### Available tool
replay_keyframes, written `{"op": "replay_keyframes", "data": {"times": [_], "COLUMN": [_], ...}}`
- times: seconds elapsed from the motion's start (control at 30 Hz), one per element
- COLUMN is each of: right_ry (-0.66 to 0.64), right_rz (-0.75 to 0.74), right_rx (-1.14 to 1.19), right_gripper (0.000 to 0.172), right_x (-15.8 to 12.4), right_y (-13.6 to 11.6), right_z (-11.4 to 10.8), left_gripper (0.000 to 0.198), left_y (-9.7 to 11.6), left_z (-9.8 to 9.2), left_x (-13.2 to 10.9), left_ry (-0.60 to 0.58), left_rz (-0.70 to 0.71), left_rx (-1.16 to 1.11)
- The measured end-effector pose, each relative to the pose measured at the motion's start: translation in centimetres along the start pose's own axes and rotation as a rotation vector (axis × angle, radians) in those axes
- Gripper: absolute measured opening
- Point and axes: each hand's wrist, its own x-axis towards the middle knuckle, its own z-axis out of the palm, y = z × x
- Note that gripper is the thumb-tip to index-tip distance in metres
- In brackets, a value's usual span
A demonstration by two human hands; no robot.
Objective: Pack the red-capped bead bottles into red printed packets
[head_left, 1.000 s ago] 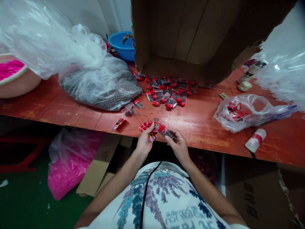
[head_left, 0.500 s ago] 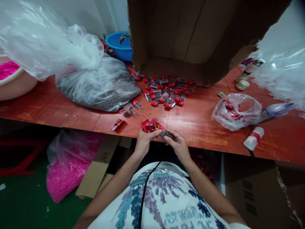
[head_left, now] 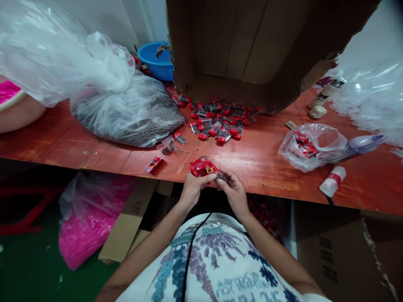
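Note:
Over the table's front edge, my left hand (head_left: 191, 189) is closed on a bunch of red printed plastic wrappers (head_left: 203, 167). Fingers of my right hand (head_left: 234, 193) pinch a small clear container of dark beads (head_left: 222, 176), its near end against the wrappers; whether it is inside one cannot be made out. Left of my hands lies a flat red printed packet (head_left: 154, 165). Behind it sits a small clear cup (head_left: 166, 144) with dark beads in it. Further back is a pile of small clear containers with red caps (head_left: 220, 121), filled with dark beads.
A big clear bag of dark beads (head_left: 129, 113) slumps at left. A torn cardboard box (head_left: 233, 79) stands open behind the pile. At right are a plastic bag of red wrappers (head_left: 307, 147), a white roll (head_left: 333, 181) and a bottle (head_left: 325, 93). Pink-filled bag (head_left: 91, 235) below.
My hands have shifted slightly, and less of the small container shows between my fingers, nearer the wrappers. The whole view has moved a little; the table items lie as before.

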Motion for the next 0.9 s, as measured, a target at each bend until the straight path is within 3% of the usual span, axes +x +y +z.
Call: {"op": "replay_keyframes", "data": {"times": [0.13,0.33,0.47,0.63,0.77,0.9], "right_ry": [-0.023,-0.154,-0.170,-0.111,-0.065,-0.009], "right_rz": [-0.151,-0.075,-0.072,-0.042,0.029,-0.055], "right_rx": [-0.247,-0.190,-0.184,-0.148,-0.024,-0.078], "right_gripper": [0.037,0.034,0.033,0.035,0.051,0.047], "right_x": [0.3,0.8,0.8,0.7,0.4,0.0], "right_y": [-0.1,-0.1,-0.2,-0.2,0.3,0.7], "right_z": [-0.6,-1.8,-2.1,-2.0,-1.4,-0.6], "left_gripper": [0.029,0.028,0.026,0.033,0.032,0.030], "left_y": [-0.2,0.8,0.9,0.5,0.0,-0.6], "left_z": [0.1,-0.6,-0.8,-0.4,-0.2,-0.4], "left_x": [0.0,0.5,0.5,-0.3,-0.6,-0.5], "left_ry": [0.020,0.178,0.209,0.117,0.078,0.050], "left_rz": [-0.050,0.002,0.079,0.004,-0.005,-0.028], "left_rx": [-0.011,0.022,0.075,0.020,0.075,0.177]}}
